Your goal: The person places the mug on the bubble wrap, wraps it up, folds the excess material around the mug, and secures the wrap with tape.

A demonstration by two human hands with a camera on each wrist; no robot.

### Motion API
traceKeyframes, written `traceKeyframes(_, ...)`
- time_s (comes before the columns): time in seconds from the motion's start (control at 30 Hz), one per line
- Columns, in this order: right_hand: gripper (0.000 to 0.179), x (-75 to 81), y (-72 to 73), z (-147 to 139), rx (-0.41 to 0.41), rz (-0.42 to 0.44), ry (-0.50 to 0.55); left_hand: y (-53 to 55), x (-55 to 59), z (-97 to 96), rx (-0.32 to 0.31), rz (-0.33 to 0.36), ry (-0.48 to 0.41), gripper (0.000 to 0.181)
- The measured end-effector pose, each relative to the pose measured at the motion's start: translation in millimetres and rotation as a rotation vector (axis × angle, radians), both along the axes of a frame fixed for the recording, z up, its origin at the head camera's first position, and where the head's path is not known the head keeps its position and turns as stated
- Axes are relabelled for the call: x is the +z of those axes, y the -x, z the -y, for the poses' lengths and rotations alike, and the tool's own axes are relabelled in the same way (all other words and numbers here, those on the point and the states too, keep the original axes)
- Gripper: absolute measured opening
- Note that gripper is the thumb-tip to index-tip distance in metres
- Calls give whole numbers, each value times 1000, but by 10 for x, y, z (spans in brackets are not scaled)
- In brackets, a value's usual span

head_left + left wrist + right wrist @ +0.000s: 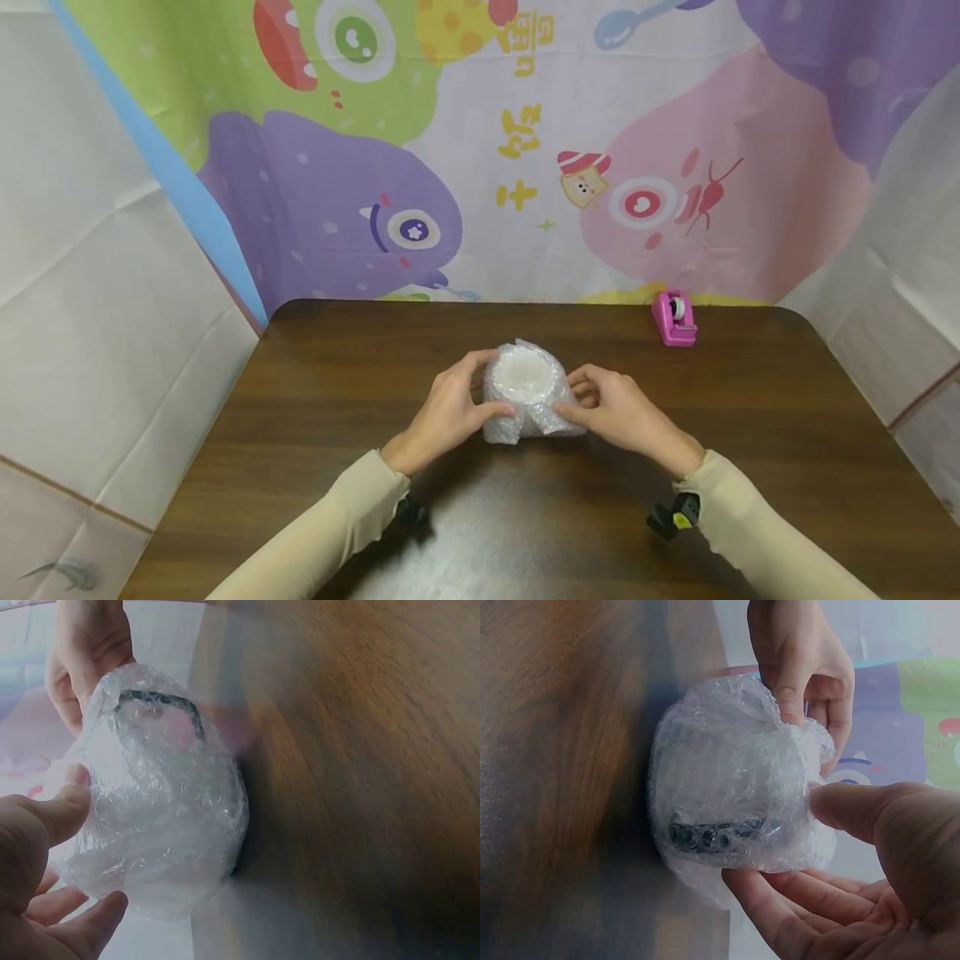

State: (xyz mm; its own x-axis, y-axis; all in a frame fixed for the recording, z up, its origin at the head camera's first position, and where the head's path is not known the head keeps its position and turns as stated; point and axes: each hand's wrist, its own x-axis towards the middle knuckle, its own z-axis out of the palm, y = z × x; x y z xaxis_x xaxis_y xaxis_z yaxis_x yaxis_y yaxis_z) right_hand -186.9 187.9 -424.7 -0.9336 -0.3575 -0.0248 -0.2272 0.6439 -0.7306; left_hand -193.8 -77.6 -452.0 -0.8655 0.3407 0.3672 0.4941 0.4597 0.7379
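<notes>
A white mug wrapped in bubble wrap (523,377) sits on the table, its round pale end facing up. Through the clear wrap a dark, curved handle (161,698) shows in the left wrist view; the right wrist view catches it low on the mug's side. My left hand (450,402) holds the left side, thumb on the front of the wrap and fingers round behind. On the opposite side my right hand (621,408) grips the wrap between thumb (847,810) and fingers. Loose flaps of wrap hang at the front between the two thumbs.
A pink tape dispenser (675,318) with a roll in it stands near the back right edge of the dark wooden table (330,433). Behind the table hangs a cartoon-printed cloth (517,242), with pale curtains (97,250) at both sides.
</notes>
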Motion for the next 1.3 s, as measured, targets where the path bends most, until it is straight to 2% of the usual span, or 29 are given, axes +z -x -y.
traceKeyframes(0.2, 41, -12, -35, 26, -13, -5, 17, 10, -14, 19, -21, -7, -6, 63)
traceKeyframes(0.6, 40, 0, -151, 145, -43, -45, -2, 43, 54, 35, 2, -72, 74, 67)
traceKeyframes(0.7, 39, 6, -183, 175, -57, -29, -10, 69, 57, 55, -25, -43, 56, 68)
traceKeyframes(0.8, 38, 18, -225, 211, -55, -5, -1, 99, 50, 79, -51, 19, 15, 66)
traceKeyframes(1.0, 21, 45, -308, 261, 29, -48, 23, 136, 55, 125, -77, 96, -40, 63)
traceKeyframes(1.17, 13, 53, -345, 278, 79, -103, 13, 146, 65, 141, -81, 115, 8, 64)
traceKeyframes(1.3, 14, 57, -366, 296, 88, -62, 45, 163, 76, 139, -87, 90, 81, 65)
